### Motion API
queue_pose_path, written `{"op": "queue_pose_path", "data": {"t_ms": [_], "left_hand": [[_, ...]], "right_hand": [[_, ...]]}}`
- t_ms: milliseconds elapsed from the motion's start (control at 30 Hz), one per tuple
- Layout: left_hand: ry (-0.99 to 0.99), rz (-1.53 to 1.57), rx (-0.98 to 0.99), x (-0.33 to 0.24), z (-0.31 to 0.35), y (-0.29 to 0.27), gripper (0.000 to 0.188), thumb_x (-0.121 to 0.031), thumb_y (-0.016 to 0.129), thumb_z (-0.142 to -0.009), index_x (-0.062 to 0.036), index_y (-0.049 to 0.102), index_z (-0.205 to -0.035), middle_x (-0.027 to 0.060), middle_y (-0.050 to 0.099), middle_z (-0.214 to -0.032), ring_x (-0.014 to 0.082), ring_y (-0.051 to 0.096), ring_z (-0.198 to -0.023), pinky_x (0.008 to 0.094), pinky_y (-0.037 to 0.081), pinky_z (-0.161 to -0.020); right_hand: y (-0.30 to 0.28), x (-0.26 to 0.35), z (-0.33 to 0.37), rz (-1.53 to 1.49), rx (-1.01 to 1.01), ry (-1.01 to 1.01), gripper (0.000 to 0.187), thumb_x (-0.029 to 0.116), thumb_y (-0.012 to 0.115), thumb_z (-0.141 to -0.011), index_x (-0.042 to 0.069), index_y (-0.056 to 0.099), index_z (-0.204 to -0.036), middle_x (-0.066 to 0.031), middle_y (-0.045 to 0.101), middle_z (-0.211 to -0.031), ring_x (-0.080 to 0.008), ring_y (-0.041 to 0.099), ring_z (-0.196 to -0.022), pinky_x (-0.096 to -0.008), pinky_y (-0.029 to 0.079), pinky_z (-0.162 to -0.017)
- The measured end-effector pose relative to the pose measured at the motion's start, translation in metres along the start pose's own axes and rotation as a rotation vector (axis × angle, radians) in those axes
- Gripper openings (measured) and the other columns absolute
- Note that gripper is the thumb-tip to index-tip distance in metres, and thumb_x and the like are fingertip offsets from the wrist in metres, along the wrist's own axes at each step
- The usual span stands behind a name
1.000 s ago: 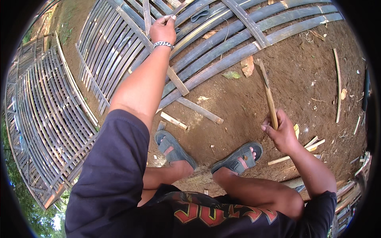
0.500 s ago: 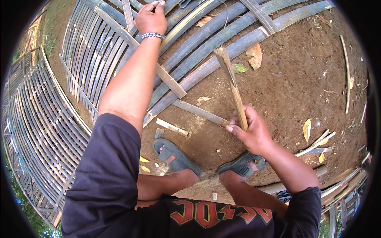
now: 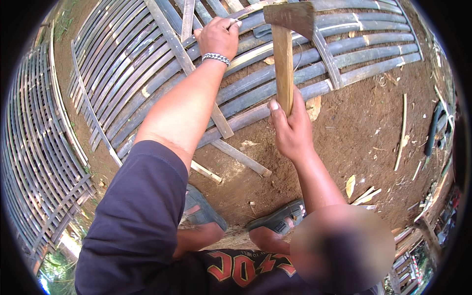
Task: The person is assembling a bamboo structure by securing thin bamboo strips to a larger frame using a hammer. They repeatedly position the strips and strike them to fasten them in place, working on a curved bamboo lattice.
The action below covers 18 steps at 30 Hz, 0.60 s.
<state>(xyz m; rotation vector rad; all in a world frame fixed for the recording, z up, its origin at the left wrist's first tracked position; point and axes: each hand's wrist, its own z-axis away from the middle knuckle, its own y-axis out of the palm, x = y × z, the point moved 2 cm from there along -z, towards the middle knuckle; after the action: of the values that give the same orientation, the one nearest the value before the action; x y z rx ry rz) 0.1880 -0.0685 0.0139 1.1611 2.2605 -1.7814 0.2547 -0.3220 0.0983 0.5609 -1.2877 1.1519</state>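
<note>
My right hand [image 3: 291, 125] is wrapped round the wooden handle of a hatchet [image 3: 282, 64], which stands upright with its wide dark metal head [image 3: 291, 18] over the bamboo panel. Nothing touches the blade. My left hand [image 3: 219, 38], with a chain bracelet at the wrist, is closed above the panel's far part, beside a flat bamboo crosspiece [image 3: 172, 37]. A tiny pale thing shows at its fingertips, too small to name. The bamboo panel [image 3: 364, 73] is made of long dark split strips with crosspieces laid over them.
A second slatted bamboo panel [image 3: 37, 147] lies at the far left. On the brown soil are a loose bamboo strip [image 3: 242, 157], a thin stick [image 3: 401, 132], a dark-handled tool [image 3: 433, 129] at the right and several offcuts [image 3: 366, 195]. My sandals [image 3: 278, 220] stand close in front.
My right hand has raised the hatchet forward and left, turning its blade broadside into view. The left hand stays closed by the crosspiece. The view has shifted, showing more of the panel.
</note>
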Motion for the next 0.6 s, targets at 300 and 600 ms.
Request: {"op": "queue_pose_path", "data": {"t_ms": [300,600], "left_hand": [[-0.041,0.036,0.011,-0.004,0.003,-0.004,0.013,-0.028,0.073,-0.087,-0.0161,0.077,-0.085,0.0001,0.071,-0.089,0.0219,0.067,-0.091,0.0421,0.039,-0.088],[-0.038,0.052,0.016,-0.005,0.003,-0.008,0.012,-0.027,0.074,-0.084,-0.0148,0.074,-0.082,0.0005,0.069,-0.087,0.0238,0.067,-0.087,0.0407,0.039,-0.084]], "right_hand": [[0.002,0.015,-0.07,0.562,0.02,-0.149,0.046,0.013,0.053,-0.101,0.0,0.04,-0.143,-0.0355,0.063,-0.116,-0.0533,0.061,-0.106,-0.0578,0.049,-0.088],[-0.002,0.021,-0.079,0.669,0.043,-0.048,0.048,0.018,0.054,-0.103,0.004,0.04,-0.147,-0.0316,0.067,-0.11,-0.0523,0.063,-0.103,-0.0555,0.051,-0.086]]}}
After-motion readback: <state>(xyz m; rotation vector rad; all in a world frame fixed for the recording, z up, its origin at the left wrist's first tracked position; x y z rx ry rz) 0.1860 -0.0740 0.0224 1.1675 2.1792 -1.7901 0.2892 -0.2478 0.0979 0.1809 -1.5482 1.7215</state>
